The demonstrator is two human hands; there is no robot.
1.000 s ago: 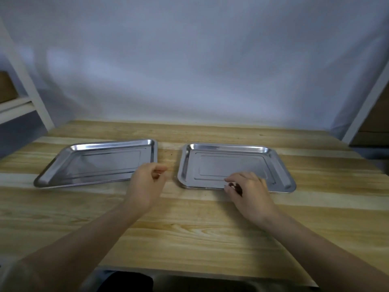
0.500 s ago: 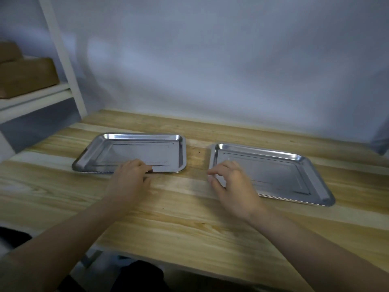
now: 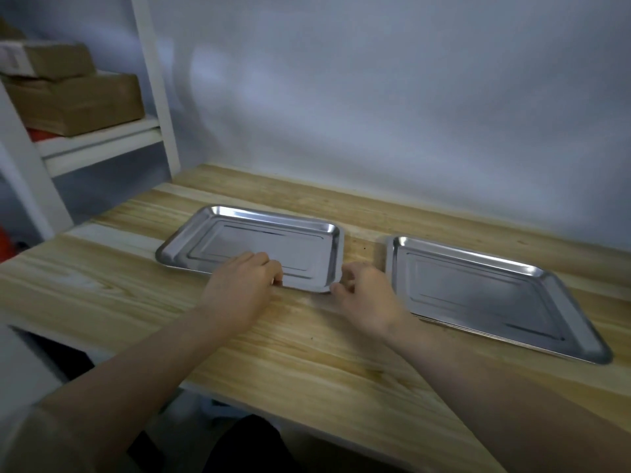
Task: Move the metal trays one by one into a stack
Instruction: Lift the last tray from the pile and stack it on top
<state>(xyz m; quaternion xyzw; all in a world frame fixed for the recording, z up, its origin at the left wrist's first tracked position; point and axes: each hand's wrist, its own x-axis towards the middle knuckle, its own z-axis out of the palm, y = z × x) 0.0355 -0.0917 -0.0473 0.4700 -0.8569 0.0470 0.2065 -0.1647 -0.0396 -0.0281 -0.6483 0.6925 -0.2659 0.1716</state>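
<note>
Here, head view: left tray flat on wooden surface, apart from right stack (several rims visible at near edge). Left hand fingers curled over tray's near rim; right hand pinching near right corner. Grip at edges, likely to lift thin rim off surface. Cardboard boxes on shelf, far left.

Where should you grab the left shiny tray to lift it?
Grab the left tray by its raised near rim, coming from the table's front edge. It lies flat on the wooden table, so only the turned-up lip gives purchase. The left hand and right hand are already there, near its front right corner.
</note>
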